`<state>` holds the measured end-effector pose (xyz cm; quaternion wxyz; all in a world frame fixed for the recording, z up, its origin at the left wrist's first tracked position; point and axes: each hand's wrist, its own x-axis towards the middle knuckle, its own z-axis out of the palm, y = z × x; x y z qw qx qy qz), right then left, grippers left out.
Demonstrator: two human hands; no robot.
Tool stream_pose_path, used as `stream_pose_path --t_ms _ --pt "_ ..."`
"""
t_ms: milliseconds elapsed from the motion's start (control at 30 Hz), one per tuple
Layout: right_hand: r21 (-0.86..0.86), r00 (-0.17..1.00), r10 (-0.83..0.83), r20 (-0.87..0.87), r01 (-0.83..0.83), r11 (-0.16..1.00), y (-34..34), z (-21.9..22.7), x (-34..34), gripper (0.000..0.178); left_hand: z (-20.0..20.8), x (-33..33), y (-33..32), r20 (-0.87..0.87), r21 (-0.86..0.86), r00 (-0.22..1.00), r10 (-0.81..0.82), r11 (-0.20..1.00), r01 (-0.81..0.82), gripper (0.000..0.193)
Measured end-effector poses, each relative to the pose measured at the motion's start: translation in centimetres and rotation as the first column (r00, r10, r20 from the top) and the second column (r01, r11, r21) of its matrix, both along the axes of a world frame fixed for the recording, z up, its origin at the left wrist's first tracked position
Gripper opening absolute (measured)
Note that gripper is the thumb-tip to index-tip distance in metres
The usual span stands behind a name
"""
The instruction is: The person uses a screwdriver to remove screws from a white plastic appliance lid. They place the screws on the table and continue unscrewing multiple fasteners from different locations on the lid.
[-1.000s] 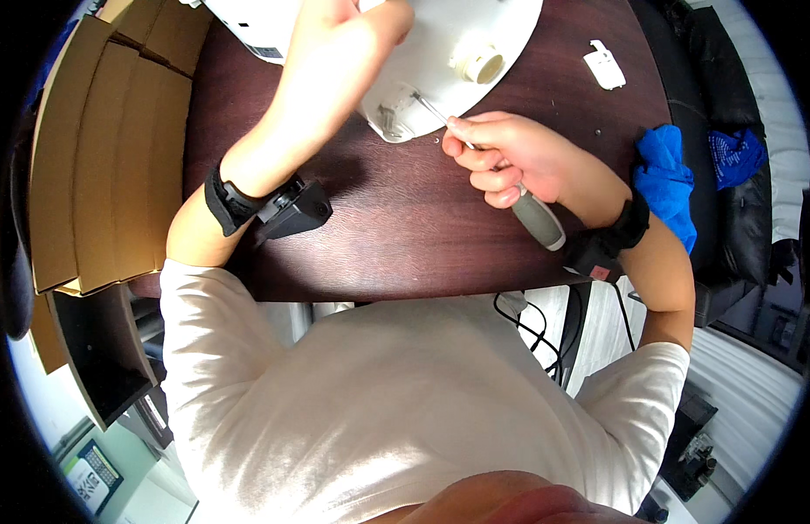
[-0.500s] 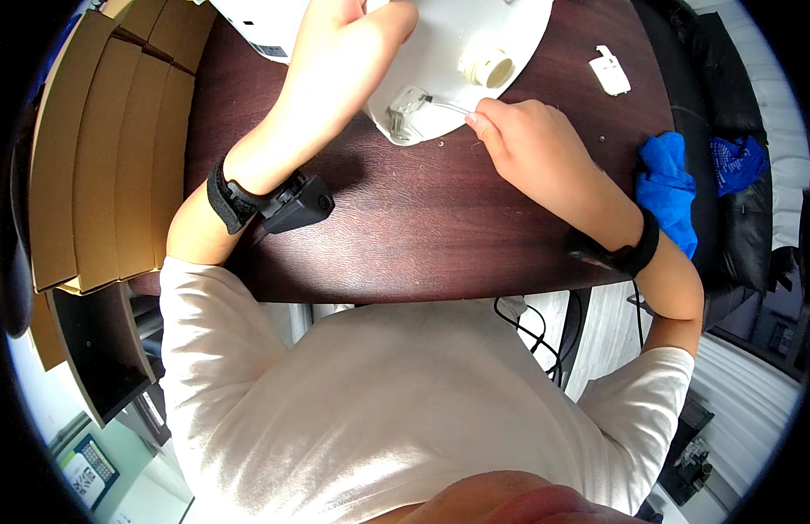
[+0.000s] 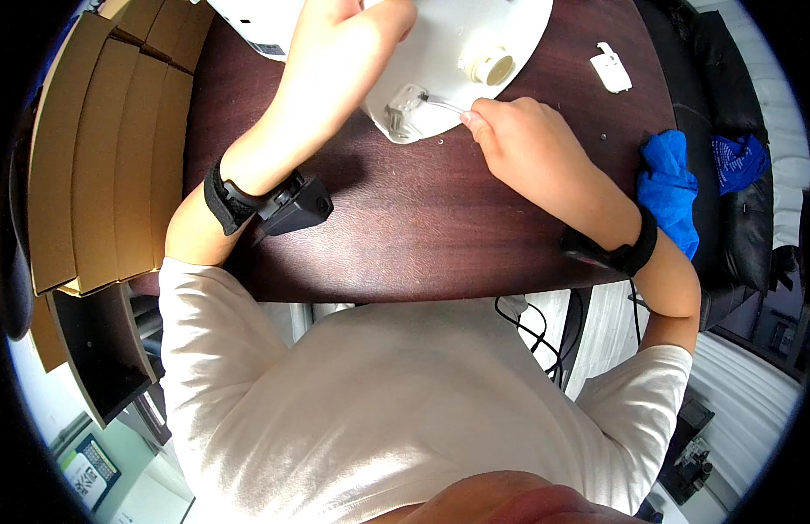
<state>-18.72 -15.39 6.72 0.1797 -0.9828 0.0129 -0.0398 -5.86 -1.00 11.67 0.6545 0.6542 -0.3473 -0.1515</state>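
Observation:
A white plastic appliance [image 3: 444, 52] with a curved, pointed end lies on the dark wooden table, cut off by the upper edge. It has a round cream-coloured neck [image 3: 492, 67] and, near its tip, a small recess [image 3: 403, 113]. My right hand [image 3: 532, 131] pinches a thin, pale, rod-like tool [image 3: 446, 106] whose dark end reaches to the edge of the recess; its exact kind does not show. My left hand [image 3: 357, 31] is over the appliance's upper left part with fingers curled. The frame edge cuts off part of it, so what it grips is hidden.
A small white plastic piece [image 3: 611, 70] lies on the table [image 3: 405, 227] at the right. Blue cloth [image 3: 669, 188] hangs at the right edge by a black seat [image 3: 720, 79]. Cardboard boxes [image 3: 99, 157] stand at the left. Black cables [image 3: 545, 336] run below the table's front edge.
My right hand and the tool have shifted very slightly left, with the dark end still by the recess. My left hand and the appliance are almost unchanged.

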Motion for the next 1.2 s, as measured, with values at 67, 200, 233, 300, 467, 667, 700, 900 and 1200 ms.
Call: stream_pose_path --t_ms 67,200,233,300,467,667,700,900,1200 --pt "0.152 1.000 0.001 -0.009 0.000 0.988 -0.3 -0.6 0.2 0.032 -0.5 -0.1 0.3 0.033 -0.027 0.999 -0.011 1.000 0.011 0.050" --pt "0.463 0.998 0.069 0.002 -0.062 0.884 -1.1 -2.7 0.5 0.032 -0.4 -0.2 0.2 0.007 -0.069 0.998 -0.060 0.996 0.061 0.050" --pt "0.620 0.974 0.059 -0.218 0.092 0.780 -1.1 -2.0 0.6 0.032 -0.4 -0.2 0.2 0.009 -0.070 0.998 -0.058 0.996 0.058 0.050" --pt "0.735 0.784 0.156 -0.600 0.464 0.494 -1.0 0.2 0.7 0.033 -0.3 -0.3 0.2 0.003 -0.062 0.998 -0.060 0.996 0.060 0.050" --pt "0.790 0.723 0.387 -0.572 0.612 0.024 -1.0 -0.5 0.6 0.031 -1.4 0.6 -0.1 0.100 -0.131 0.991 -0.094 0.986 0.107 0.049" --pt "0.789 0.844 0.192 -0.501 0.354 0.503 -0.9 -0.8 0.0 0.035 -1.7 1.3 -0.1 0.116 -0.154 0.991 -0.066 0.984 0.083 0.052" --pt "0.720 0.933 0.105 -0.345 0.192 0.667 -0.9 -1.2 -0.2 0.034 -1.6 1.2 0.0 0.083 -0.115 0.996 -0.046 0.992 0.056 0.052" --pt "0.095 0.995 0.021 0.099 -0.031 0.995 -0.8 -1.2 -0.1 0.027 -0.4 1.2 0.1 0.019 -0.015 0.999 0.032 0.999 -0.032 0.051" --pt "-0.121 0.990 0.062 0.127 -0.047 0.992 0.0 -0.5 1.0 0.029 -0.7 1.5 0.1 0.028 -0.013 0.998 0.065 0.998 -0.065 0.051"
